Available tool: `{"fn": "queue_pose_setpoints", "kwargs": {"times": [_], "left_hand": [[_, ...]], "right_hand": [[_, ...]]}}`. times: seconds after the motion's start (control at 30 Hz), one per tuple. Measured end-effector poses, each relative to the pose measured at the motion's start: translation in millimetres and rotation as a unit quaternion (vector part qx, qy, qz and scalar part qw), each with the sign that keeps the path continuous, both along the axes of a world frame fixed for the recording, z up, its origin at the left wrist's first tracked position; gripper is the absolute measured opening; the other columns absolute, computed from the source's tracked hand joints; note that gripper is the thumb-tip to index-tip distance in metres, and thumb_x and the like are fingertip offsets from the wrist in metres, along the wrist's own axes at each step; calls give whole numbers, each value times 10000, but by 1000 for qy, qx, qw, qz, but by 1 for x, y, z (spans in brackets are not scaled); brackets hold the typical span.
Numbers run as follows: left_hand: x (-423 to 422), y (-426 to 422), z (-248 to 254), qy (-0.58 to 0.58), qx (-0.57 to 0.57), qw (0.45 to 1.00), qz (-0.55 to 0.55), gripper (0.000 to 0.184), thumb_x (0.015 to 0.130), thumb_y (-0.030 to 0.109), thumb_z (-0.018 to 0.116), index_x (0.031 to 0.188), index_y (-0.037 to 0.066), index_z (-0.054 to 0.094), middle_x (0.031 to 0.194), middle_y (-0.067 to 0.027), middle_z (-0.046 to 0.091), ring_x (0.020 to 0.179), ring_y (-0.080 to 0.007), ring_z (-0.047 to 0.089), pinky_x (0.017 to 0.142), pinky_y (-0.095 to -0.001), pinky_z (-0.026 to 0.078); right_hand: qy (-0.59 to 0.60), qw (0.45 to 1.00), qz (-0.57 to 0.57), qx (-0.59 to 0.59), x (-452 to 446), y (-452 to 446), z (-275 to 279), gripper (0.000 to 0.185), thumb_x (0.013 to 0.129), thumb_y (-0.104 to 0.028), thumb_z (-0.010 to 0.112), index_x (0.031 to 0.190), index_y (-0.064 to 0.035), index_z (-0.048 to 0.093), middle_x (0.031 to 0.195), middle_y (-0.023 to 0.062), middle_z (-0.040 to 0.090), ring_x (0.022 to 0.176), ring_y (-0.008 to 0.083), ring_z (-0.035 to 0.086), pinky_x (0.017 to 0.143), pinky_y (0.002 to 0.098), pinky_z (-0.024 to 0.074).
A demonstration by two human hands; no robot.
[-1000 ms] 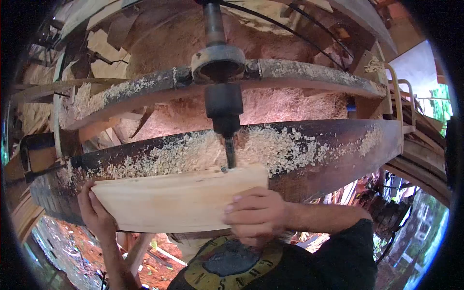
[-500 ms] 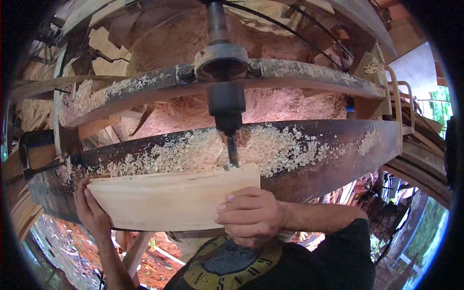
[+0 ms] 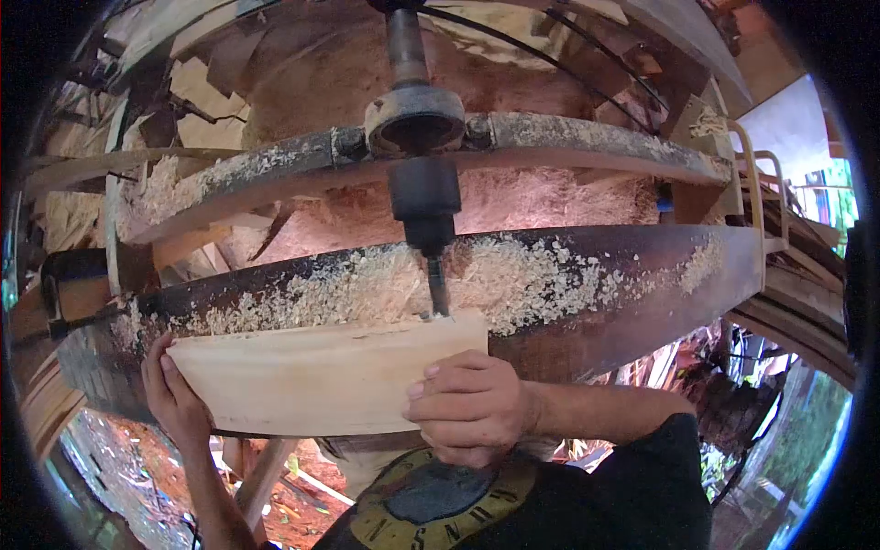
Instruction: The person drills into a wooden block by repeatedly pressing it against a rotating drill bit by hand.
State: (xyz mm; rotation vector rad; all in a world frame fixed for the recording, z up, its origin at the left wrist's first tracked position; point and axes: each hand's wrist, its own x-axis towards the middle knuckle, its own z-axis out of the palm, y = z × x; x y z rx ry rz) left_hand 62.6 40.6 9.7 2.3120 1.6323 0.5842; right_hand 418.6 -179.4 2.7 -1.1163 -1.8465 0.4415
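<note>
A pale wooden board (image 3: 312, 378) rests on the long dark bench top (image 3: 632, 312), its far edge touching or very close to the tip of a drill bit (image 3: 437, 289). Above, the bit hangs from a dark chuck (image 3: 424, 194). My left hand (image 3: 176, 399) holds the board's left end, fingers pressed along that edge. My right hand (image 3: 472, 403) is wrapped over the near edge by the right end, fingers curled against the wood. Its thumb is mostly hidden. Whether the bit is inside the wood I cannot tell.
Wood chips (image 3: 522, 284) lie heaped around the bit and spread along the bench. Behind runs a chip-dusted beam (image 3: 587, 137), with a metal ring (image 3: 414, 119) around the spindle. A curved metal rail (image 3: 747, 183) stands at the right. Cables (image 3: 513, 41) hang overhead.
The board has shifted very slightly left relative to the bit, both hands staying on it. The view has also moved a little.
</note>
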Motion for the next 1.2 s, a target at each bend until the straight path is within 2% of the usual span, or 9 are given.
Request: {"fn": "queue_pose_setpoints", "kwargs": {"times": [0.1,0.23,0.43,0.53,0.63,0.73,0.93,1.03,1.2], "left_hand": [[14,-10,-1,-29,-13,1000,-4,322,1103,156,431,1259,-16,653,1171,-167,661,1126,-309,628,1012,-400,469],[43,-29,0,-34,-17,999,7,313,1097,149,434,1242,-17,656,1156,-168,658,1106,-314,627,1001,-403,471],[15,-9,-3,-50,-24,998,13,317,1100,160,439,1258,-9,656,1156,-167,656,1093,-303,620,982,-403,474],[3,-1,0,-18,-15,1000,11,320,1102,159,439,1267,-8,656,1176,-171,659,1115,-301,620,998,-400,470],[4,-3,-2,-30,-26,998,39,317,1101,149,441,1274,-8,655,1188,-174,662,1130,-305,621,1009,-399,468],[24,-19,-5,-11,7,1000,-8,309,1097,142,446,1268,-9,653,1194,-175,660,1138,-307,621,1009,-402,468],[28,-21,-2,-42,-29,999,1,304,1098,146,443,1248,-11,656,1132,-151,656,1096,-299,621,1001,-400,465],[9,-2,-3,-47,-33,998,8,309,1099,152,445,1255,-9,658,1128,-148,657,1088,-294,623,993,-396,467],[4,0,-3,-20,-1,1000,14,319,1101,165,450,1267,-11,657,1126,-150,659,1065,-289,626,968,-395,476]], "right_hand": [[-25,999,17,-12,13,-7,3,69,780,-145,748,835,-129,710,1072,25,771,1003,214,734,894,384,574],[-37,999,-16,-33,35,-31,3,76,779,-154,743,847,-126,725,1047,29,780,1010,212,734,912,378,561],[-18,1000,-6,-17,12,-13,0,71,793,-178,725,847,-132,719,1046,23,775,1025,214,731,935,399,555],[-5,1000,5,-6,1,-3,-3,75,813,-208,717,840,-138,711,1062,17,770,1033,214,731,945,401,554],[-35,999,22,13,8,-3,-3,83,827,-222,711,839,-140,706,1080,16,766,1027,215,735,947,397,556],[-36,999,5,9,28,-21,-5,76,825,-210,707,844,-136,703,1090,22,765,1016,215,738,925,394,567],[-13,999,-31,-27,26,-27,3,78,789,-157,728,855,-123,704,1088,25,765,993,216,738,903,403,582],[-3,1000,-11,15,3,-7,-7,90,779,-143,734,858,-114,704,1087,33,764,987,219,737,912,408,581],[-14,1000,19,3,7,-3,-1,93,779,-161,743,850,-117,702,1077,30,766,1005,221,733,926,403,577]]}}
